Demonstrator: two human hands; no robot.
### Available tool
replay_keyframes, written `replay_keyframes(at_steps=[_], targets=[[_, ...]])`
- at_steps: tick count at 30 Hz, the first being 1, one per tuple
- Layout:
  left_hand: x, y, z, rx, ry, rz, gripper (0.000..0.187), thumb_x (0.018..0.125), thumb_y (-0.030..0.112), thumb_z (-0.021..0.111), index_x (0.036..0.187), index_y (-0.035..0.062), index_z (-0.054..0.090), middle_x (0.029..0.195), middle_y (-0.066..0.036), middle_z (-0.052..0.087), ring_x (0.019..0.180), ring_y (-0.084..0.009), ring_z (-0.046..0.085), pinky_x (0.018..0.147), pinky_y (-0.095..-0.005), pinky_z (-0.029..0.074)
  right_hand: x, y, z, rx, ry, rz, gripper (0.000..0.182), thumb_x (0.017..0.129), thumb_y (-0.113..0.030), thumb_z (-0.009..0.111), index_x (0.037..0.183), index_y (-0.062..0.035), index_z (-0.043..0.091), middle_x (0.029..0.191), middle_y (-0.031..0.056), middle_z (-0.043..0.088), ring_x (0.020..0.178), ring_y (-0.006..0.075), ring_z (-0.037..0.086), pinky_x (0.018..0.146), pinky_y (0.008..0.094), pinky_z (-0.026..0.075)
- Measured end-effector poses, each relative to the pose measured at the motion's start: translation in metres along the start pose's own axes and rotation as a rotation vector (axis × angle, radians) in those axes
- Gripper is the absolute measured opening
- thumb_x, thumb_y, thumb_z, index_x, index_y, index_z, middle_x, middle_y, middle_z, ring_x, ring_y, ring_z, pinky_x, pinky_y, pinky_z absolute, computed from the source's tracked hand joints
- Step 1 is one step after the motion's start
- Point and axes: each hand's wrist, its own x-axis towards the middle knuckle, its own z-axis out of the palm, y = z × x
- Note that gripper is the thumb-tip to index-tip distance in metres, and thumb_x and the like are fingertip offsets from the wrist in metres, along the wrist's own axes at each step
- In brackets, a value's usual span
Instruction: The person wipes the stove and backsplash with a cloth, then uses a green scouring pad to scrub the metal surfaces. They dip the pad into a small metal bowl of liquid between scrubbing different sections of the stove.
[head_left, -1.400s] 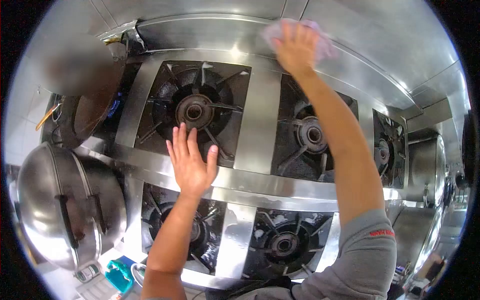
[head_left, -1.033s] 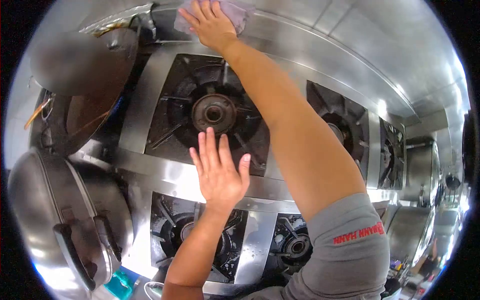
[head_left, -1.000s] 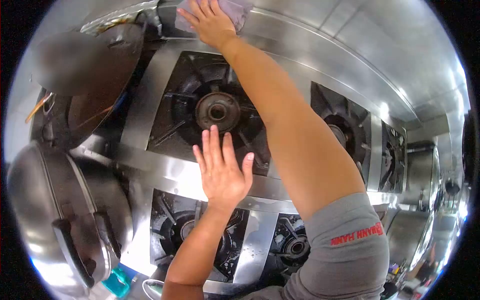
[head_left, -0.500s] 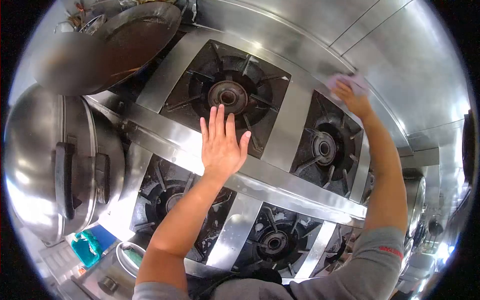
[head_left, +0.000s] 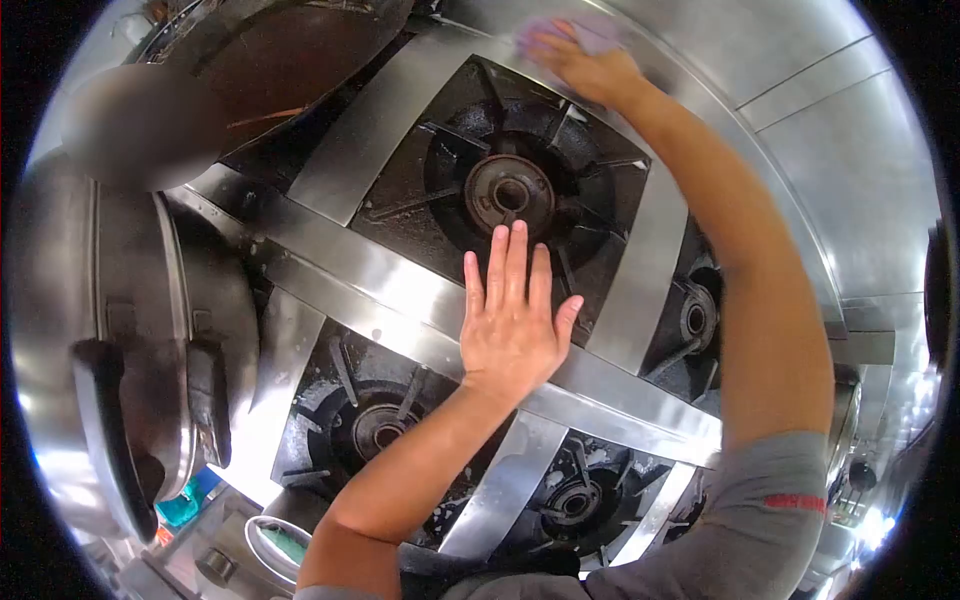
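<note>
My left hand (head_left: pixel 512 335) lies flat with its fingers spread, on the front steel edge of the rear burner row. Its fingertips reach toward the round burner (head_left: pixel 510 195) set in a dark square pan with metal pot supports. My right hand (head_left: pixel 590 70) stretches to the back of the stove (head_left: pixel 650 235). It presses a purple cloth (head_left: pixel 590 32) on the steel strip behind that burner. The cloth is blurred by motion, and the right fingers are partly hidden in it.
A large dark wok (head_left: pixel 300 65) stands at the upper left. Big lidded steel pots (head_left: pixel 140 330) with black handles are at the left. More burners (head_left: pixel 385 430) lie in front and to the right. A white bowl (head_left: pixel 275 545) holds something green. A steel wall (head_left: pixel 790 90) rises behind.
My right hand has swept the purple cloth leftward along the back strip, from behind the right burner to behind the middle one. The view has shifted; my left hand stays spread on the steel.
</note>
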Motion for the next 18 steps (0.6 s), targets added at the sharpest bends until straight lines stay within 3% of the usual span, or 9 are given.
replay_keyframes(at_steps=[4, 8, 9, 11, 14, 15, 16, 17, 18], targets=[[0.000, -0.002, 0.000, -0.001, -0.007, 0.005, 0.061, 0.094, 0.043, 0.055, 0.132, -0.0050, 0.051, 0.152, -0.026, 0.034, 0.144, -0.0427, 0.028, 0.115, -0.0626, 0.020, 0.109, -0.034, -0.016, 0.195, 0.007, 0.304, 0.046, 0.095, -0.023, 0.048, 0.141, -0.0216, 0.049, 0.146, 0.0048, 0.047, 0.132, 0.0238, 0.048, 0.101, 0.0386, 0.049], [0.001, 0.000, 0.002, 0.035, -0.028, -0.022, 0.060, 0.094, 0.040, 0.056, 0.134, -0.0051, 0.049, 0.153, -0.025, 0.033, 0.146, -0.0412, 0.024, 0.117, -0.0616, 0.015, 0.115, -0.038, -0.038, 0.241, 0.003, 0.469, 0.047, 0.094, -0.030, 0.050, 0.140, -0.0198, 0.050, 0.140, 0.0064, 0.050, 0.128, 0.0246, 0.049, 0.098, 0.0386, 0.049], [0.001, 0.001, 0.003, 0.046, -0.017, -0.021, 0.060, 0.094, 0.039, 0.056, 0.133, -0.0052, 0.049, 0.152, -0.025, 0.033, 0.145, -0.0415, 0.025, 0.117, -0.0616, 0.015, 0.101, -0.035, -0.045, 0.275, -0.061, 0.460, 0.048, 0.093, -0.031, 0.050, 0.139, -0.0193, 0.050, 0.138, 0.0068, 0.051, 0.127, 0.0248, 0.050, 0.097, 0.0386, 0.049], [0.001, 0.004, 0.003, 0.069, 0.005, -0.008, 0.058, 0.095, 0.038, 0.056, 0.132, -0.0052, 0.049, 0.151, -0.025, 0.035, 0.145, -0.0418, 0.026, 0.117, -0.0615, 0.015, 0.061, -0.023, -0.065, 0.458, -0.390, 0.427, 0.051, 0.096, -0.016, 0.043, 0.145, -0.0301, 0.044, 0.156, -0.0030, 0.038, 0.142, 0.0220, 0.039, 0.106, 0.0361, 0.047], [-0.001, 0.006, 0.002, 0.094, 0.033, 0.010, 0.055, 0.095, 0.037, 0.055, 0.131, -0.0052, 0.050, 0.149, -0.026, 0.037, 0.144, -0.0420, 0.027, 0.117, -0.0606, 0.016, -0.059, 0.007, -0.013, 0.084, 0.105, 0.010, 0.054, 0.092, -0.019, 0.046, 0.146, -0.0224, 0.044, 0.154, -0.0021, 0.042, 0.139, 0.0219, 0.043, 0.108, 0.0327, 0.045], [-0.002, 0.007, 0.004, 0.122, 0.051, 0.011, 0.055, 0.096, 0.037, 0.055, 0.131, -0.0051, 0.050, 0.149, -0.025, 0.038, 0.144, -0.0419, 0.028, 0.117, -0.0601, 0.016, -0.097, 0.008, -0.033, 0.591, -0.042, 0.255, 0.054, 0.091, -0.019, 0.047, 0.145, -0.0205, 0.047, 0.154, -0.0020, 0.042, 0.141, 0.0209, 0.041, 0.109, 0.0329, 0.044], [-0.002, 0.009, 0.004, 0.127, 0.073, 0.017, 0.054, 0.095, 0.036, 0.056, 0.130, -0.0049, 0.051, 0.148, -0.025, 0.040, 0.143, -0.0415, 0.029, 0.118, -0.0593, 0.016, -0.139, 0.012, -0.035, 0.826, -0.104, 0.341, 0.052, 0.091, -0.020, 0.048, 0.143, -0.0199, 0.049, 0.154, -0.0030, 0.042, 0.142, 0.0199, 0.039, 0.111, 0.0330, 0.041], [-0.003, 0.010, 0.004, 0.126, 0.069, 0.033, 0.054, 0.095, 0.036, 0.056, 0.130, -0.0049, 0.051, 0.148, -0.025, 0.040, 0.143, -0.0415, 0.029, 0.118, -0.0593, 0.016, -0.181, 0.015, -0.036, 1.051, -0.150, 0.447, 0.051, 0.091, -0.020, 0.048, 0.141, -0.0193, 0.052, 0.154, -0.0040, 0.042, 0.143, 0.0189, 0.038, 0.114, 0.0331, 0.038], [-0.004, 0.009, 0.005, 0.141, 0.083, 0.033, 0.053, 0.095, 0.035, 0.056, 0.129, -0.0047, 0.051, 0.148, -0.024, 0.041, 0.143, -0.0414, 0.030, 0.118, -0.0590, 0.016, -0.216, 0.017, -0.038, 1.024, -0.131, 0.429, 0.049, 0.091, -0.020, 0.048, 0.140, -0.0197, 0.053, 0.155, -0.0051, 0.041, 0.143, 0.0184, 0.037, 0.115, 0.0332, 0.037]])
